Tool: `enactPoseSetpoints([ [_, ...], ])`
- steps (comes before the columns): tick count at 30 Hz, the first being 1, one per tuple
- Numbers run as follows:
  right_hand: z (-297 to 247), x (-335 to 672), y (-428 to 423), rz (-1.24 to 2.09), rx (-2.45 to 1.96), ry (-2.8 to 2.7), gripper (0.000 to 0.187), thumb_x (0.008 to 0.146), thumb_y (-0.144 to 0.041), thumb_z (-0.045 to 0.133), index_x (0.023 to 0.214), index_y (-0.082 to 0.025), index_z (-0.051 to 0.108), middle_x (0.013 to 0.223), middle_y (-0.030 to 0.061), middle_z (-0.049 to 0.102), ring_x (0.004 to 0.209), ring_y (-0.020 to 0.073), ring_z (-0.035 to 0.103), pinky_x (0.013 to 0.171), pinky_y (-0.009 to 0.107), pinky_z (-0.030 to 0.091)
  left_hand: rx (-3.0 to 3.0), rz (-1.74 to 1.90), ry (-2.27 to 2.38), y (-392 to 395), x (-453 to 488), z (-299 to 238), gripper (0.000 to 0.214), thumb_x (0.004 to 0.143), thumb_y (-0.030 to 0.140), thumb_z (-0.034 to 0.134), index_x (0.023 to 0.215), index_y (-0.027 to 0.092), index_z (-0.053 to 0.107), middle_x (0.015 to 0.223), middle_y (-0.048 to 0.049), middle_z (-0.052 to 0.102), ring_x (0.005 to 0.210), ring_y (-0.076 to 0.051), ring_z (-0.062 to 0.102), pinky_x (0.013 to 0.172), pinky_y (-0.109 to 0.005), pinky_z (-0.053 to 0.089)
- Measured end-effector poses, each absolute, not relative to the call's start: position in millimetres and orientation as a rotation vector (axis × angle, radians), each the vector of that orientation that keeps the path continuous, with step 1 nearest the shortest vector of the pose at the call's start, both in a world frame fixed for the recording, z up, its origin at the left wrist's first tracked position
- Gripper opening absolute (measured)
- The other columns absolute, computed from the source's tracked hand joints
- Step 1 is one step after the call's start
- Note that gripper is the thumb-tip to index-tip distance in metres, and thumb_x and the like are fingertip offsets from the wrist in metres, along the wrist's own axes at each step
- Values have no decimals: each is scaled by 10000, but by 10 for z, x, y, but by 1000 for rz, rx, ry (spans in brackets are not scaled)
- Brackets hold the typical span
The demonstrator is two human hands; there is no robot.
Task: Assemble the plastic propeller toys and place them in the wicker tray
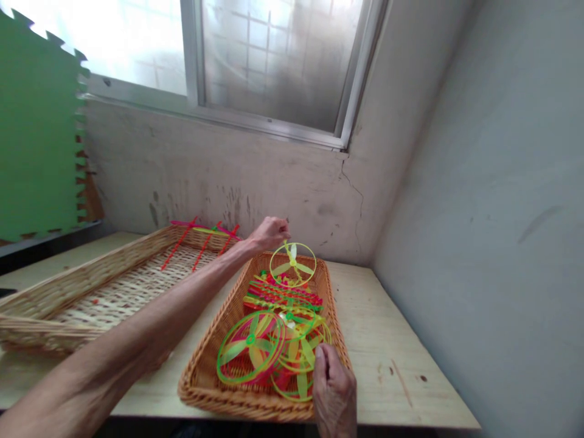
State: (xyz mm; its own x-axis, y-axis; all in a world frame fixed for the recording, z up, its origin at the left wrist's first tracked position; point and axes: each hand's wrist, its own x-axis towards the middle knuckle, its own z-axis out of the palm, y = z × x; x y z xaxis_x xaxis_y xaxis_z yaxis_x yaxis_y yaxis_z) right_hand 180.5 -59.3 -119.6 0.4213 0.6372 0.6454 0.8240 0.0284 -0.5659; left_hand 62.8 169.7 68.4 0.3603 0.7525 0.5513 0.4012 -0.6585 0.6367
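My left hand (272, 231) is closed, reaching over the far end of a brown wicker basket (335, 304). From its fingers a yellow propeller disc (292, 263) hangs on a twisted yellow stick, above the basket's contents. Down at the near right corner, my right hand (334, 386) is curled shut against the rim, beside the toy discs; what it holds, if anything, is hidden. In the basket's near half lie several ringed propeller discs (250, 339) in green, yellow and pink. Behind them is a bundle of twisted plastic sticks (283, 298) in red, pink, green and yellow.
A larger, paler wicker basket (91, 274) stands on the left, partly behind my left forearm. Red twisted sticks (179, 246) with discs lean across its far rim. The wooden table (392, 340) meets the wall under a window (274, 67). Green foam matting (36, 134) stands far left.
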Motion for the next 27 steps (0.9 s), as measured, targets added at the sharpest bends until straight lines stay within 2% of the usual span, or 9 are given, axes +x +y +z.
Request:
enactPoseSetpoints([
  [4,-1259,1813,-586,-218,-1694,-1283,433,933,-387,301,825,-158,651,595,46,654,488,140,606,519,218,400,2171,1266,1014,1700,627,672,133,684,225,555,625,122,615,465,43,520,412,-63,437,414,-162,319],
  [11,-1316,1823,-575,-165,-1701,-1280,366,929,-362,331,870,-166,635,638,39,664,524,146,617,556,227,403,2131,1329,969,1646,630,728,130,680,235,559,623,129,609,451,49,512,410,-65,440,413,-159,333],
  [14,-1300,1819,-579,-178,-1689,-1270,376,927,-367,326,863,-162,635,644,46,669,531,149,624,555,227,409,2173,1283,947,1635,635,755,102,646,221,592,602,129,604,450,50,509,410,-63,438,411,-158,323],
  [17,-1284,1815,-578,-192,-1673,-1278,384,927,-367,324,848,-156,635,624,43,668,522,150,626,551,227,412,2205,1296,933,1620,638,777,129,684,245,560,659,131,615,482,45,523,425,-68,450,419,-161,324],
  [27,-1227,1804,-576,-161,-1661,-1239,435,912,-411,312,831,-151,651,637,60,675,521,155,627,526,232,404,2471,1245,878,1660,660,726,118,661,224,552,587,137,580,464,52,484,464,-77,415,455,-177,301],
])
